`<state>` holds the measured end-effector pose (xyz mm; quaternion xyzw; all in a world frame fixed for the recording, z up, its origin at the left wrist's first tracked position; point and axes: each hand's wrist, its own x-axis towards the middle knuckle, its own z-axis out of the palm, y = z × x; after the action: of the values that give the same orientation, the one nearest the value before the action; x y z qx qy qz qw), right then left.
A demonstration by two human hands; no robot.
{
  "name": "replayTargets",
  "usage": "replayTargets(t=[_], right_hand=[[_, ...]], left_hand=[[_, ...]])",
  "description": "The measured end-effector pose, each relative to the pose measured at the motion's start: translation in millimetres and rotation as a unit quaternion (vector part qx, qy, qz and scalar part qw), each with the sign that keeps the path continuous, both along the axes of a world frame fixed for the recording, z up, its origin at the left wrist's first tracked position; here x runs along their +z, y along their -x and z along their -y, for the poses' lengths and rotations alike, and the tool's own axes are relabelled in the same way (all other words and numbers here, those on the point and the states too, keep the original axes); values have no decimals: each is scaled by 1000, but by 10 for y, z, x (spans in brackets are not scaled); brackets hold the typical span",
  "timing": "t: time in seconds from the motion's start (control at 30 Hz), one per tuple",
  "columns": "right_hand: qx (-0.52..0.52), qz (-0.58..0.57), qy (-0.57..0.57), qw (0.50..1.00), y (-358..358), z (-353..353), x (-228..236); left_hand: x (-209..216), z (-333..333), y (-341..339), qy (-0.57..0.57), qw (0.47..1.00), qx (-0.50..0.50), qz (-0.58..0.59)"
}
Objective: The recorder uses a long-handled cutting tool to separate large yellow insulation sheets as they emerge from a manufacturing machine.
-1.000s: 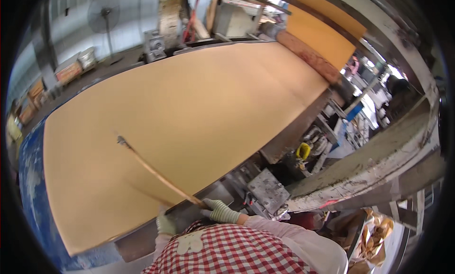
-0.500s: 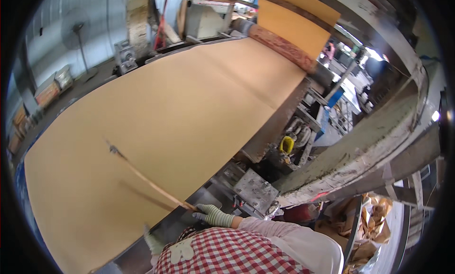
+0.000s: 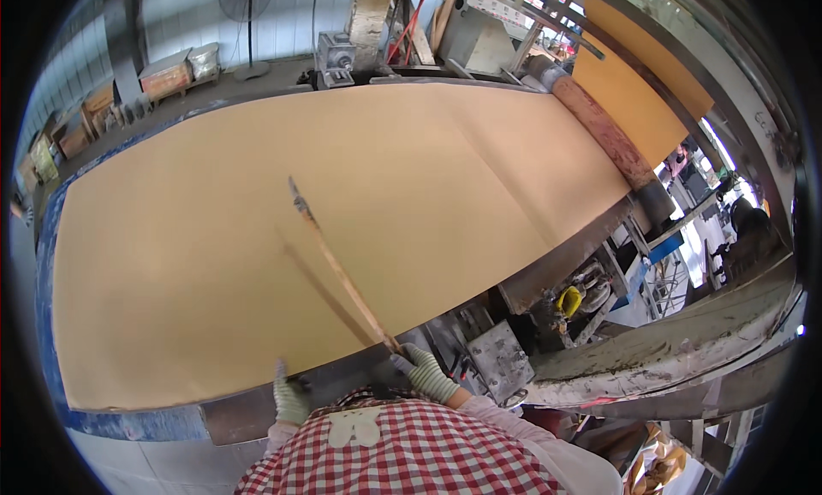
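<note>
A wide tan sheet lies flat over the long table before me. My right hand, in a striped green and white glove, is closed round the lower end of a long thin wooden stick. The stick slants up and to the left above the sheet, its dark wrapped-looking tip over the middle, and its shadow falls on the sheet. My left hand, in a similar glove, is at the sheet's near edge with its fingers stretched upward. Nothing shows in it; whether it touches the sheet I cannot tell.
A reddish mottled roller crosses the sheet's far right end, with an orange-yellow sheet rising behind it. A blue table rim shows at the left. To the right are a metal box and a large curved dirty beam.
The whole view has swung, so the sheet and roller appear turned and farther right. The stick stays in my right hand, now steeper in view. My left hand shows more fully.
</note>
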<state>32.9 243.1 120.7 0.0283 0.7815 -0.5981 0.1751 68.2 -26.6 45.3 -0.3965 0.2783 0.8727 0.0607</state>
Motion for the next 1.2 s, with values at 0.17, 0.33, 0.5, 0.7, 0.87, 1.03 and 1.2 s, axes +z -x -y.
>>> replayTargets(t=[0.17,0.33,0.5,0.7,0.87,1.03,1.2], right_hand=[[-21,-21,-59,998,196,117,77],[-92,-25,-138,986,627,-259,-21],[-113,-113,-283,946,1738,-745,51],[-108,-123,-423,891,3855,-1004,54],[-44,-180,-527,830,5673,-552,-10],[11,-188,-584,789,7080,180,38],[217,-158,-701,661,7159,522,192]], left_hand=[[-418,-350,172,-58,997,-59,9],[-143,-17,54,-3,1000,-8,2],[-244,306,-208,-70,996,47,19],[38,-204,221,-67,994,-2,82],[15,-22,117,-27,980,97,169],[179,368,17,36,945,216,241],[18,827,-451,87,930,298,199]])
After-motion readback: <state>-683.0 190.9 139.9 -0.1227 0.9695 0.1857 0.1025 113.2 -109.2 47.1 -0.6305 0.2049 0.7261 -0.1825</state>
